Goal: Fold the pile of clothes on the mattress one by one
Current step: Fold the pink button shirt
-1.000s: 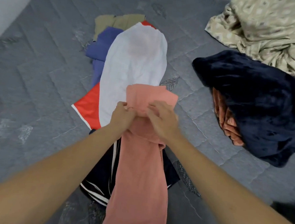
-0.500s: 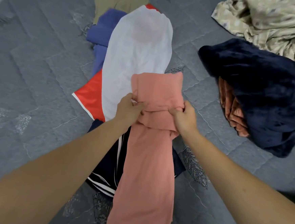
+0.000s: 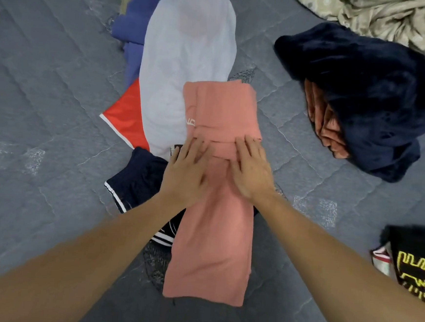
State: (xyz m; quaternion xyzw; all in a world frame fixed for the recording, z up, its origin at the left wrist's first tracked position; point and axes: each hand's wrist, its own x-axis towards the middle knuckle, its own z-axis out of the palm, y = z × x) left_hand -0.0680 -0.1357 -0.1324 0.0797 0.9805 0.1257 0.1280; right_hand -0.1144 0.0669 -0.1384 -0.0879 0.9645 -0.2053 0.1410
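Both my left hand (image 3: 186, 174) and right hand (image 3: 251, 171) press flat, fingers straight, on the pink garment (image 3: 213, 237) lying over the mattress (image 3: 46, 97).

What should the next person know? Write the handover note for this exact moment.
Left hand and right hand: both flat, fingers straight, pressing the pink garment at its fold line.
Pink garment: a long strip on the mattress, far end folded toward the hands, near end not yet folded.
Under and beside it: white garment, red piece, navy striped shorts, blue garment, all unfolded.
Right: dark blue fleece over an orange cloth.
Left to do: finish the pink one, then fold the others.
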